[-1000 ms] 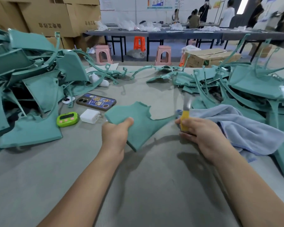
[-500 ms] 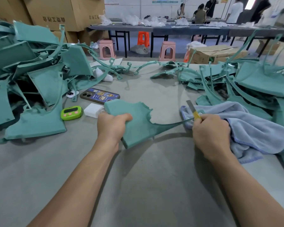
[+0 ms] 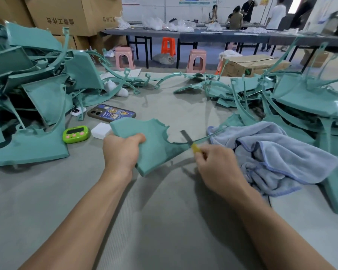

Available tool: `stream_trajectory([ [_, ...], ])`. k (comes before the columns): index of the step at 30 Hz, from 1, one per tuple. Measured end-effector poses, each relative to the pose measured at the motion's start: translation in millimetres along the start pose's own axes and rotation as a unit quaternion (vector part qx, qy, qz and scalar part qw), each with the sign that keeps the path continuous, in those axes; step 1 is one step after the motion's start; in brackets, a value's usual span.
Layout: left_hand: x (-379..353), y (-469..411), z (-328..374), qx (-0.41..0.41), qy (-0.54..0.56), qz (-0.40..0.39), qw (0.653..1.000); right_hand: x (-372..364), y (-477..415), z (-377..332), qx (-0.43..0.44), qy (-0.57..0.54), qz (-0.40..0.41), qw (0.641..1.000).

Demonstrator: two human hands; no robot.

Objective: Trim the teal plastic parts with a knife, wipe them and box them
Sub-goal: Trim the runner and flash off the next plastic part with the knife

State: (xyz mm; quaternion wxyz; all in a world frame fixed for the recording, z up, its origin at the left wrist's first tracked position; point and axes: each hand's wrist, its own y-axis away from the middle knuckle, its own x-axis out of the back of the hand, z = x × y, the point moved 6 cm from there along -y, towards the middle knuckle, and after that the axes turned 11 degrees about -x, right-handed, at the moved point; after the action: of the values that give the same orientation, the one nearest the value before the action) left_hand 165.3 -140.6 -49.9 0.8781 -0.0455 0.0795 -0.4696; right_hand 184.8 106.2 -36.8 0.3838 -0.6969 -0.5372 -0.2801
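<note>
- Two hands are seen over the grey table [image 3: 164, 221].
- Teal part [image 3: 154, 141] is held at centre, its left edge gripped by the left hand [image 3: 121, 151], fingers curled round it.
- Yellow-handled knife [image 3: 189, 142] is clamped in the right hand [image 3: 217, 164], fingers closed on the handle, blade laid against the part's thin curved arm.
- Blue cloth [image 3: 271, 152] is bunched just beside the right hand.
- Phone [image 3: 111, 113] and green timer [image 3: 76, 134] are placed near the left hand.

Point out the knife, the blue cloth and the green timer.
knife [image 3: 187, 137]: head view, on the grey blade.
blue cloth [image 3: 277, 152]: head view, on the middle folds.
green timer [image 3: 75, 131]: head view, on its screen.
</note>
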Motion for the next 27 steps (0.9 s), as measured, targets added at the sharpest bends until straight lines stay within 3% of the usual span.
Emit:
stream_trajectory([
  [3,0,1,-6,0.029,0.029,0.002,0.999,-9,-2,1,-0.003,0.018,-0.006,1.0],
  [8,2,-1,-7,0.033,0.04,0.003,0.999,30,-14,34,-0.133,0.068,0.088,0.985],
  [10,0,-2,-6,0.03,0.039,0.0,0.999,29,-7,20,-0.082,0.028,0.075,0.993],
  [13,-2,-2,-7,0.032,0.041,-0.004,0.999,4,14,-13,0.022,-0.009,-0.013,1.0],
  [15,0,-3,-10,0.043,0.053,-0.005,0.998,-7,16,-15,0.03,0.014,-0.029,0.999],
  [20,10,-12,-10,0.064,0.071,0.009,0.995,23,-8,30,-0.121,0.058,0.063,0.989],
  [22,11,-14,-10,0.074,0.076,0.014,0.994,31,-6,28,-0.081,0.01,0.096,0.992],
  [27,5,-9,-10,0.084,0.088,-0.003,0.993,4,5,-9,0.036,-0.018,0.01,0.999],
])
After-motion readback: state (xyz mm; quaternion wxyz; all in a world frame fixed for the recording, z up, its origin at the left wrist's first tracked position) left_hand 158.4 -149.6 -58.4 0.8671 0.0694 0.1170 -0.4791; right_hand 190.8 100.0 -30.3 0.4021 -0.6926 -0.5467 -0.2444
